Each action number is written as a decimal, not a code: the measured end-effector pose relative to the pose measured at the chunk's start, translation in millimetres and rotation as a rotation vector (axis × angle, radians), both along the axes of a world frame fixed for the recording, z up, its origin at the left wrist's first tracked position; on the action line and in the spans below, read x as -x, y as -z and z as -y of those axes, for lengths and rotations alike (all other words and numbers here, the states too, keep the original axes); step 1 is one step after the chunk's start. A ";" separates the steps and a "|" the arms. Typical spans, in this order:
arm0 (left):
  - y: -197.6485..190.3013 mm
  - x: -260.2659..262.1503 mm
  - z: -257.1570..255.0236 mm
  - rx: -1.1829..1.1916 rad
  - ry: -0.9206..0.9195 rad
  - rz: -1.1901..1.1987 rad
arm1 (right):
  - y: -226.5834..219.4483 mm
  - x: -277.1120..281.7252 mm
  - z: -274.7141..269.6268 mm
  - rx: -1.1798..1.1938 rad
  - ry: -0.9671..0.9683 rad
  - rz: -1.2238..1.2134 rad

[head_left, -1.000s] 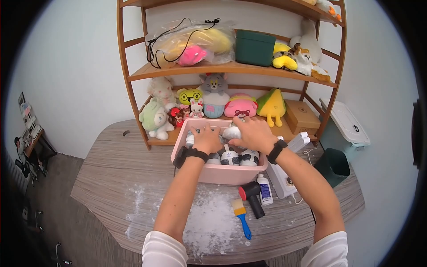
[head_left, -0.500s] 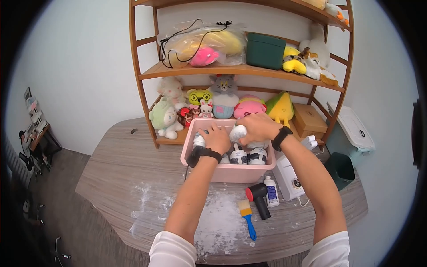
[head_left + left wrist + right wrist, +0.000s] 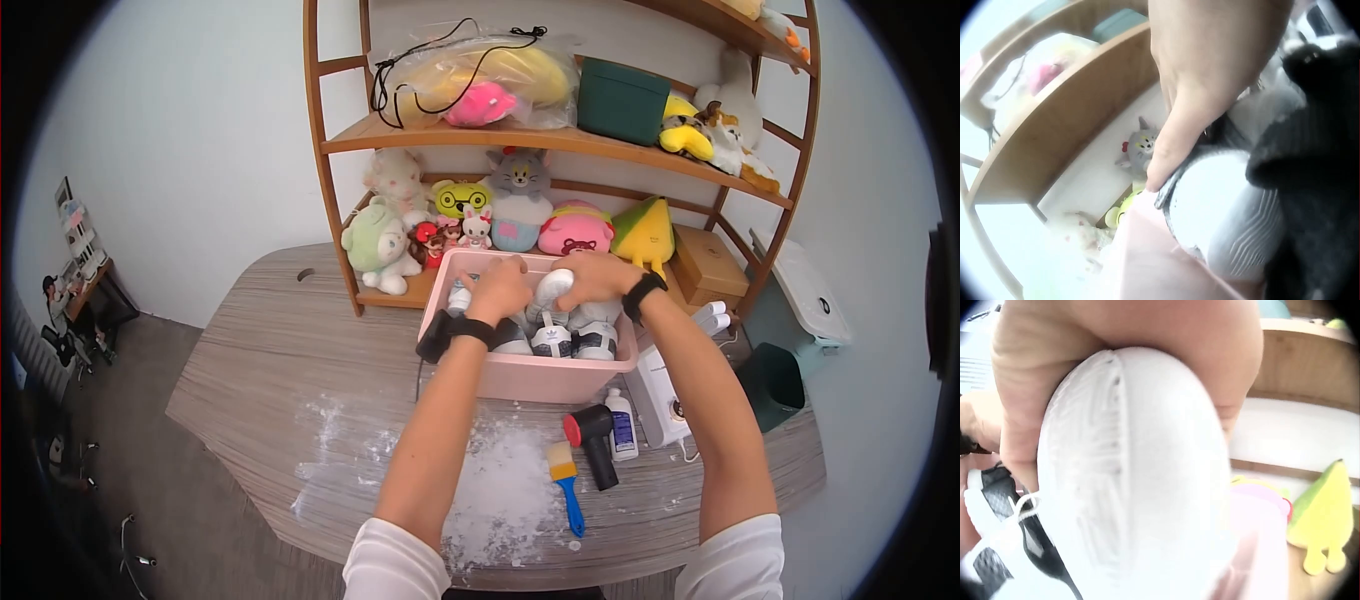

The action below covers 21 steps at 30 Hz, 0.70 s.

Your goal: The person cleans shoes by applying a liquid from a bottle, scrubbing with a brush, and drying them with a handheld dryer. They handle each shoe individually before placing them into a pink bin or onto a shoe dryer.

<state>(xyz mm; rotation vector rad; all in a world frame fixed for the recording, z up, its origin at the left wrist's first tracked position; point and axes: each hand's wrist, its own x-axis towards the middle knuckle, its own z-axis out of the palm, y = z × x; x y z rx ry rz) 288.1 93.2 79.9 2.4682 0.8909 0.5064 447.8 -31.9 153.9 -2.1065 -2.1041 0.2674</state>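
In the head view a pink bin (image 3: 540,382) on the table holds several white-and-dark sneakers (image 3: 551,343). My right hand (image 3: 592,276) grips the end of a white shoe (image 3: 552,290) at the bin's right half. The right wrist view shows fingers and thumb wrapped on both sides of this shoe (image 3: 1166,450). My left hand (image 3: 500,290) reaches into the bin's left half, its fingertips hidden among the shoes. Close up, the left thumb (image 3: 1172,150) points down beside a shoe with a ridged white sole (image 3: 1229,219); I cannot tell whether these fingers grip anything.
Before the bin lie a blue-handled brush (image 3: 568,492), a black handheld device (image 3: 595,445) and a white bottle (image 3: 622,425). White powder (image 3: 500,490) covers the table's front. A white appliance (image 3: 655,395) stands right of the bin. Behind is a wooden shelf (image 3: 560,140) with plush toys.
The head view has swung, so the scene sits further right. My left hand has gone from spread fingers to more bent ones, nearer the bin's middle. The right hand keeps its white shoe, now tilted more upright.
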 end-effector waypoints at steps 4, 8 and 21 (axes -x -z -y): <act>3.6 2.1 1.9 -0.065 0.005 -0.012 | 2.8 4.1 7.4 0.041 0.044 0.012; 2.8 0.7 14.9 -0.172 0.005 -0.078 | 2.0 6.1 5.5 0.063 0.074 0.065; -6.9 -1.1 32.5 -0.187 0.097 -0.102 | 11.0 21.6 2.0 0.045 0.154 0.172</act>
